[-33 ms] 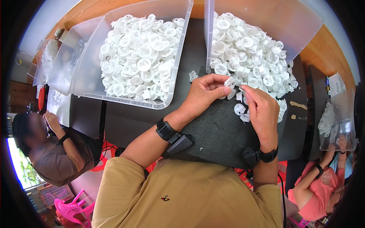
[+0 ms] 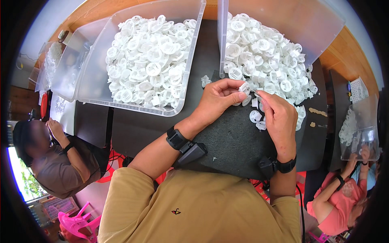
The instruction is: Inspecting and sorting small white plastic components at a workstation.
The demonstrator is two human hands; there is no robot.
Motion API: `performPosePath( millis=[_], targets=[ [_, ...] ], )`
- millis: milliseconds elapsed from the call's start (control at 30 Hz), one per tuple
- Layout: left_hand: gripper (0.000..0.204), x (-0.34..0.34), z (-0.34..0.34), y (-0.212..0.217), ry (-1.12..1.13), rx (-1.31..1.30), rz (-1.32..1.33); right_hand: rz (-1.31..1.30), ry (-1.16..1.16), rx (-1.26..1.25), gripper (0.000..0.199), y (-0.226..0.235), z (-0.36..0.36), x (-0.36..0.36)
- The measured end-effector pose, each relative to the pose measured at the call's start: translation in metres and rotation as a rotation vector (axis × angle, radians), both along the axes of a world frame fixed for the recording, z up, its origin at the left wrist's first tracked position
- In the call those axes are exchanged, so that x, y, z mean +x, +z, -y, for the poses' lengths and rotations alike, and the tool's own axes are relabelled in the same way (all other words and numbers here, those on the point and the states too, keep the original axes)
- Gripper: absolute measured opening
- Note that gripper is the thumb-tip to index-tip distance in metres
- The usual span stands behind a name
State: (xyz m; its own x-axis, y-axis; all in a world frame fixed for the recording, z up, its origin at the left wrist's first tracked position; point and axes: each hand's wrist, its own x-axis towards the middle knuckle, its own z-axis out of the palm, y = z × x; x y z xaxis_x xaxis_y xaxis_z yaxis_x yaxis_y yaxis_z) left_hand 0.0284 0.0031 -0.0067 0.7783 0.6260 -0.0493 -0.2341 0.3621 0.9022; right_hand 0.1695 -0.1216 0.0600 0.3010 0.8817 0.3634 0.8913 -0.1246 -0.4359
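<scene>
My left hand (image 2: 221,99) pinches a small white plastic part (image 2: 244,88) between thumb and fingertips. Close beside it, my right hand (image 2: 279,115) is closed on a thin, metal-looking tool (image 2: 255,92), whose tip points at the part; most of the tool is hidden by the fingers. Beyond both hands, a heap of similar round white plastic parts (image 2: 263,60) spills from a tipped clear bin (image 2: 291,16). A few loose parts (image 2: 255,116) lie on the dark mat between the right hand and the heap.
A large clear bin (image 2: 144,108) full of white parts stands at the left of the black table (image 2: 133,127). One stray part (image 2: 206,81) sits between the bins. Co-workers sit at left (image 2: 65,162) and right (image 2: 336,198). A pink plastic chair (image 2: 77,222) is at lower left.
</scene>
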Motion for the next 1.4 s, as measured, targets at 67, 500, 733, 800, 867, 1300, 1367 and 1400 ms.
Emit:
performPosePath(
  millis=[67, 500, 733, 800, 867, 1300, 1367, 1400],
  targets=[
    [0.038, 0.001, 0.000, 0.001, -0.003, -0.001, 0.003, 0.005, -0.001, 0.001, 0.017, 0.000, 0.000, 0.000],
    [0.036, -0.001, -0.001, 0.000, -0.018, 0.022, -0.017, 0.030, 0.003, 0.024, 0.020, -0.003, -0.001, -0.001],
    [0.030, 0.002, 0.002, -0.001, 0.008, 0.101, -0.019, 0.167, 0.025, 0.012, 0.024, 0.000, 0.001, -0.002],
    [0.030, 0.001, 0.003, -0.003, 0.003, 0.164, -0.047, 0.204, 0.012, -0.027, 0.024, 0.002, 0.004, -0.004],
    [0.030, 0.000, 0.003, -0.003, -0.003, 0.227, -0.076, 0.241, -0.002, -0.065, 0.024, 0.004, 0.005, -0.005],
    [0.037, 0.001, -0.003, 0.000, 0.009, -0.030, 0.049, -0.095, 0.036, 0.009, 0.023, -0.001, 0.005, 0.008],
    [0.039, 0.001, -0.003, 0.001, 0.012, -0.103, 0.118, -0.138, 0.016, 0.005, 0.023, -0.006, 0.003, 0.006],
    [0.040, 0.000, -0.002, 0.003, 0.009, -0.133, 0.118, -0.152, 0.038, 0.006, 0.024, -0.008, 0.001, 0.005]
  ],
)
